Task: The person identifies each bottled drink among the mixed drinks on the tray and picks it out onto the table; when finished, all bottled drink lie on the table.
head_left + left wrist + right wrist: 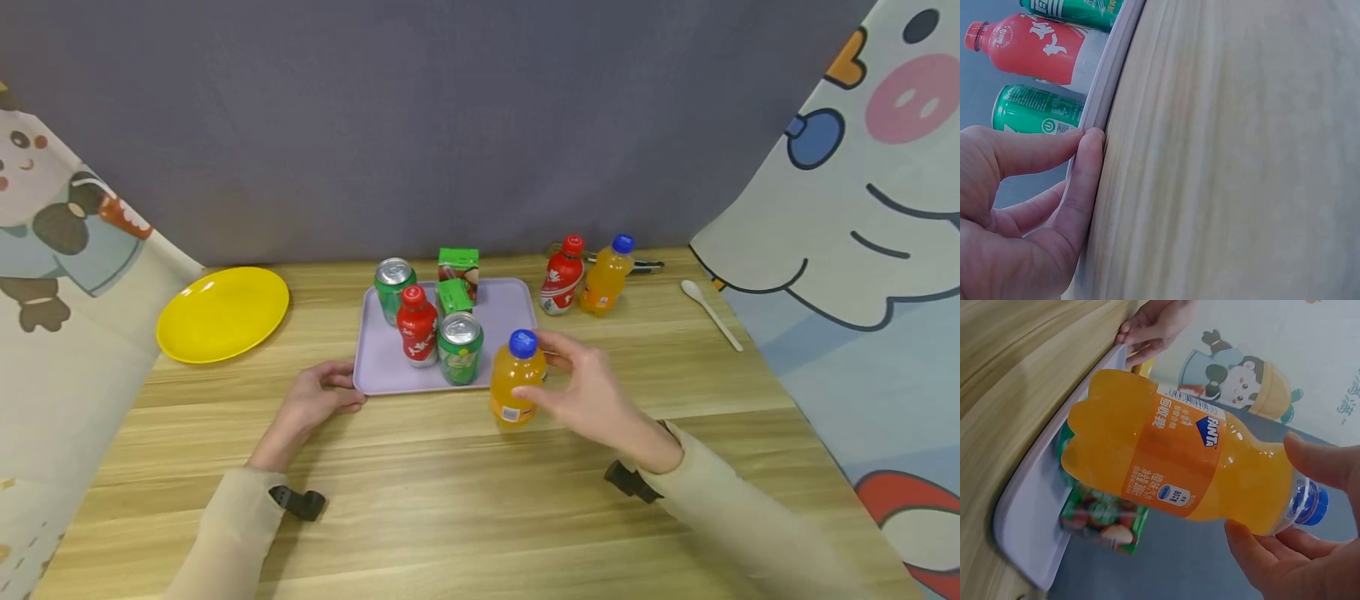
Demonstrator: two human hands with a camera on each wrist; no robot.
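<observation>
My left hand (pixel 318 398) pinches the near left corner of a lilac tray (pixel 512 310); in the left wrist view its thumb and a finger grip the tray's rim (pixel 1100 103). My right hand (pixel 592 393) holds an orange Fanta bottle (pixel 513 387) by its upper part, over the tray's near right corner. Blue-capped, the bottle is well above the tray rim in the right wrist view. On the tray stand a green can (pixel 459 357) in front, another green can (pixel 392 293) behind, a red bottle (pixel 418 332) and two green-topped drink cartons (pixel 459 260).
Right of the tray stand a second red bottle (pixel 561 279) and a second orange bottle (pixel 606 279), with tongs (pixel 647 267) lying behind them. A white spoon (pixel 712 315) lies farther right. At the far left is a yellow plate (pixel 223 315). A grey partition (pixel 450 125) closes the back.
</observation>
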